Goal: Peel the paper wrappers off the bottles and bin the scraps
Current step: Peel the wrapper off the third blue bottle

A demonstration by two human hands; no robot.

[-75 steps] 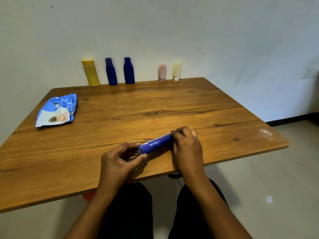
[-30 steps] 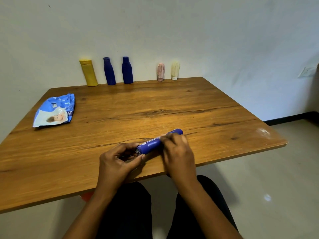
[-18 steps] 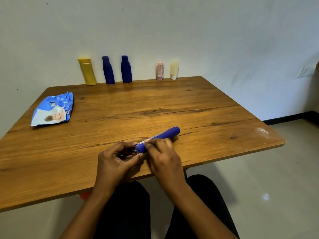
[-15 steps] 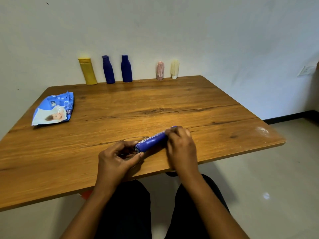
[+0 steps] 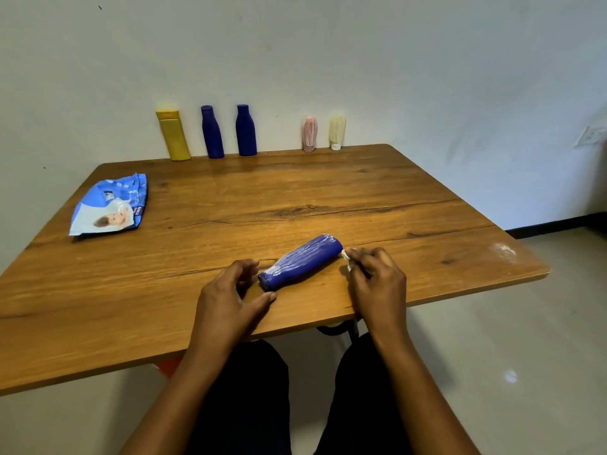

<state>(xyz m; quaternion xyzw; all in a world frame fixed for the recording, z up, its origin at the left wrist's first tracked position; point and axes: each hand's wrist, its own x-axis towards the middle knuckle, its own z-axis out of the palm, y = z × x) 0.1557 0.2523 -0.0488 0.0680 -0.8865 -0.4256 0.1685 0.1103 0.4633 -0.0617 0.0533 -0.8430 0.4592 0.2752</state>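
**Left hand** point(image 5: 230, 297): resting on the near part of the table point(image 5: 328, 198), fingers point(image 5: 248, 266) loosely curved and spread apart from the thumb point(image 5: 262, 298), forming an open gap. It grips nothing. The narrow neck end of the lying bottle point(image 5: 302, 259) sits in that gap; whether any fingertip touches it cannot be told.

**Right hand** point(image 5: 377, 284): on the table, right of the bottle. Thumb and forefinger are pressed together, pinching a small white paper scrap point(image 5: 345, 255); the other fingers are curled under. The scrap is just beside the wide base of the bottle; whether it is joined to the bottle cannot be told.

**Lying bottle**: blue, on its side near the front edge, between the two hands. Neck points near-left, base far-right. Pale streaks run along its surface.

**Far edge, against the wall, left to right**: yellow bottle point(image 5: 173, 134), leaning; first upright blue bottle point(image 5: 212, 132); second upright blue bottle point(image 5: 245, 130); then, apart from these, pink bottle point(image 5: 310, 134) and cream bottle point(image 5: 337, 131), both small and standing.

**Far left of the table**: blue and white packet point(image 5: 110, 205), lying flat.

**Far right corner of the table**: whitish smudge point(image 5: 504, 250).
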